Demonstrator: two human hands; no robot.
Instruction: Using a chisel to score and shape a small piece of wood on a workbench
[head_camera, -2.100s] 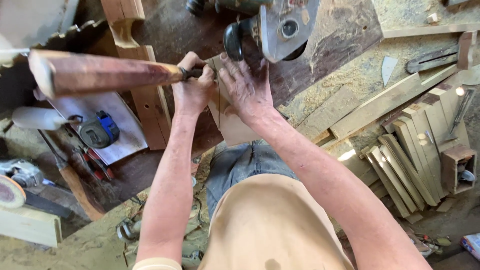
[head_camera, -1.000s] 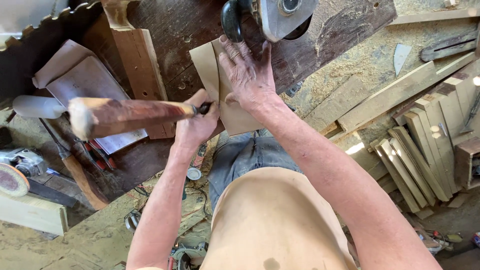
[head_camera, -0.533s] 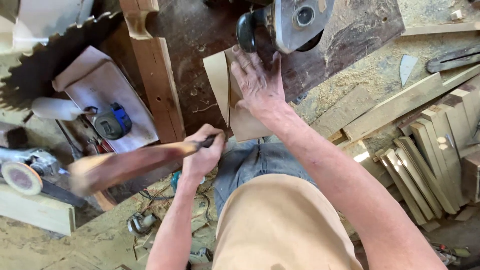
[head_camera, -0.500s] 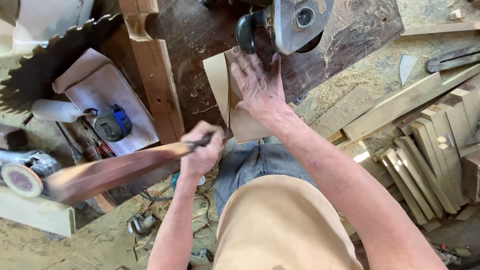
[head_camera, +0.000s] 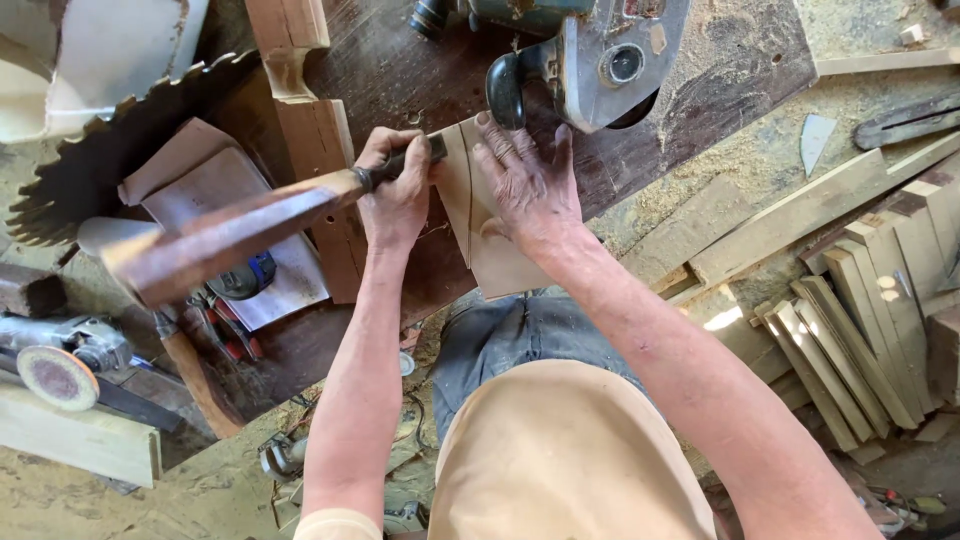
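My left hand (head_camera: 395, 190) is shut on a chisel (head_camera: 235, 235) with a long reddish wooden handle. It grips the dark metal shank, and the tip rests against the left edge of a thin light wooden piece (head_camera: 490, 262). My right hand (head_camera: 525, 185) lies flat, fingers spread, pressing that piece down on the dark wooden bench (head_camera: 720, 85). The piece hangs a little over the bench's near edge, above my lap.
A grey power tool (head_camera: 590, 55) with a black knob stands just beyond my right hand. A large circular saw blade (head_camera: 110, 160) lies at left, an angle grinder (head_camera: 60, 355) lower left, a shaped wooden post (head_camera: 310, 150) beside my left hand. Wooden slats (head_camera: 870, 310) are stacked at right.
My left hand, which had dropped back toward my body with the chisel, has swung up again to the edge of the wooden piece. My right hand stayed pressed on the piece.
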